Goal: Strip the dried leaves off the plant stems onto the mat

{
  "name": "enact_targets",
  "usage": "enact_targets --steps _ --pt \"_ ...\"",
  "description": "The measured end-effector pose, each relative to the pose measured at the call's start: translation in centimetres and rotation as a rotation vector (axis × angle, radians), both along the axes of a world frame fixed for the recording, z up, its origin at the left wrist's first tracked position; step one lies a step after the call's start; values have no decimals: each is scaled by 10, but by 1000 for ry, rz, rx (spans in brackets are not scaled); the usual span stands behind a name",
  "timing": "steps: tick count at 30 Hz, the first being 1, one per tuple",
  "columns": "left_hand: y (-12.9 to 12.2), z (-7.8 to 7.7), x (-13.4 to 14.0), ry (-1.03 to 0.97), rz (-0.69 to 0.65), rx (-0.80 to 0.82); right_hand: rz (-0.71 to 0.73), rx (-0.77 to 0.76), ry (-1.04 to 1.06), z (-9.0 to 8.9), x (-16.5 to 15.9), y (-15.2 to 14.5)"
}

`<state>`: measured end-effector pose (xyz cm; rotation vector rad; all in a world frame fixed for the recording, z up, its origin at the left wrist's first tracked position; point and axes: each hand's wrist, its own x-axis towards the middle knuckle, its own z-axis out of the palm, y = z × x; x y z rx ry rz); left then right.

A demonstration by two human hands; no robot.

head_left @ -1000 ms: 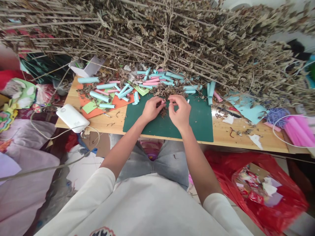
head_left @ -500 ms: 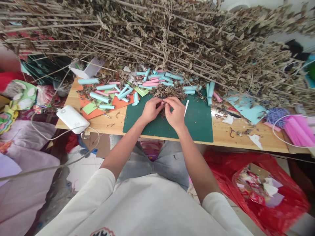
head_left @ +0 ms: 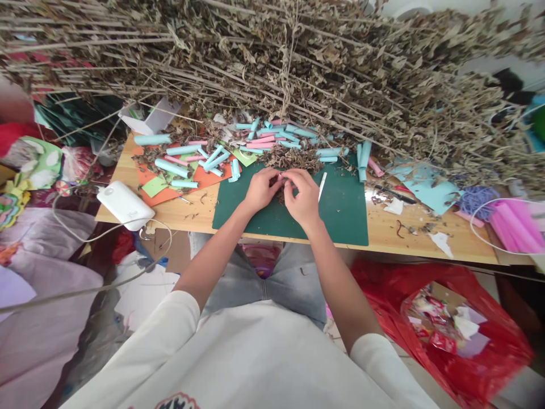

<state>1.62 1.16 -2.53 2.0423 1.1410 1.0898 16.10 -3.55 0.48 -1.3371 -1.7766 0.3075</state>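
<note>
Over the green cutting mat, both my hands meet at a small pink paper tube, mostly hidden by my fingers. My left hand pinches it from the left. From the right, my right hand closes its fingertips on the same tube. A heap of crumbled dry leaves lies just beyond my fingers. To the right of my right hand a thin white strip rests on the mat. Several blue and pink paper tubes are piled behind the leaves.
Bundles of dried leafy stalks fill the back of the wooden table. At left is a white power bank with a cable. A black pen and torn blue paper lie right. A red plastic bag stands below.
My fingers have shifted only slightly around the pink paper tube. The things on the table look the same.
</note>
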Motion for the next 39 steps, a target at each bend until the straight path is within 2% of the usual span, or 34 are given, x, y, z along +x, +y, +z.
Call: enact_targets --steps 4,9,14,20,23,27,32,35,39 --pt "0 1 1 -30 48 -1 -75 -56 -13 -2 11 3" --pt "0 2 2 -120 114 -34 -67 -233 -196 -6 24 6" --pt "0 1 2 -107 101 -41 -99 -287 -293 -1 13 10" --pt "0 1 1 -70 102 -9 -104 -444 -487 13 0 16" --pt "0 1 2 -70 104 -13 -107 -440 -396 11 6 17" --pt "-1 2 2 -67 98 -16 -148 -339 -123 2 21 15" --pt "-2 3 2 -11 70 -13 -163 -344 216 0 25 10" --pt "-1 3 2 2 42 -4 -132 -286 305 5 17 11" --pt "-1 2 1 23 19 19 -87 -243 319 10 6 15"
